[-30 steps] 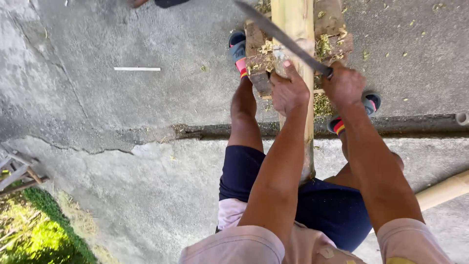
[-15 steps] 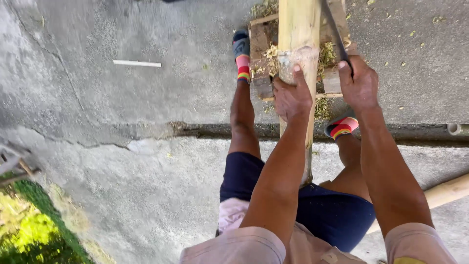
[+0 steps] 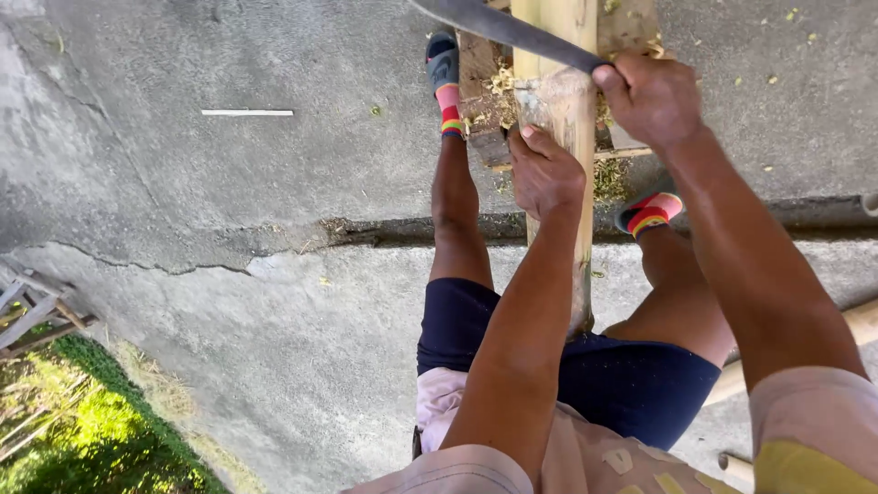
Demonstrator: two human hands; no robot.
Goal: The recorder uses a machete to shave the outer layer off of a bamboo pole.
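Note:
A thick pale bamboo pole (image 3: 560,101) runs from between my legs out over a wooden block (image 3: 480,91) on the concrete. My left hand (image 3: 544,172) wraps around the pole near its middle. My right hand (image 3: 651,96) grips the handle of a long dark machete (image 3: 498,27), whose blade lies across the pole and points up-left. Pale shavings lie scattered around the block. My feet, in grey sandals with striped straps, stand on either side of the pole.
Cracked grey concrete (image 3: 229,229) lies all around, with a groove crossing it. A thin white stick (image 3: 247,112) rests at the left. Grass (image 3: 73,430) and a wooden frame (image 3: 32,311) sit at the lower left. Another bamboo pole (image 3: 860,320) lies at the right.
The machete swung from lying across the pole to nearly upright, and now lies across it again, blade pointing up-left. My left hand stayed on the pole.

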